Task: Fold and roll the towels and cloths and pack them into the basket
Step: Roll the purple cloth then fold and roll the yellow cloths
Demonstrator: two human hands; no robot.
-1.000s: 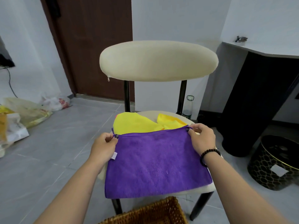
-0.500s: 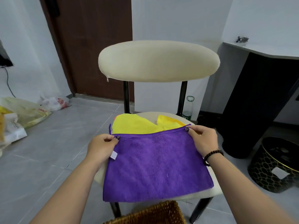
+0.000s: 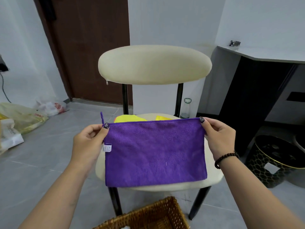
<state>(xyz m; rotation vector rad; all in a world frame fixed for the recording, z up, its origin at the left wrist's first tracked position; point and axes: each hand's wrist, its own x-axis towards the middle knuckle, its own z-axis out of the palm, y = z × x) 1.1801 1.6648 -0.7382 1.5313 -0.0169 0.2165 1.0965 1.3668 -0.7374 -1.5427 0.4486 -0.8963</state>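
A folded purple cloth [image 3: 155, 152] hangs in front of the cream chair seat [image 3: 212, 179], held up by its top corners. My left hand [image 3: 90, 142] pinches the top left corner, beside a small white label. My right hand [image 3: 219, 138], with a dark bead bracelet on its wrist, pinches the top right corner. Yellow cloths [image 3: 128, 119] lie on the seat behind the purple one, mostly hidden. The wicker basket [image 3: 148, 215] stands on the floor at the bottom edge, below the chair's front.
The chair's padded backrest [image 3: 155, 63] rises behind the cloths. A black and gold stool [image 3: 279, 161] stands at the right, with a dark cabinet [image 3: 257, 100] behind it. Plastic bags [image 3: 24, 116] lie on the floor at left. A water bottle [image 3: 185, 108] sits behind the chair.
Both hands have raised the purple cloth's top edge off the seat, so the cloth now hangs more upright. It covers more of the yellow cloths than before.
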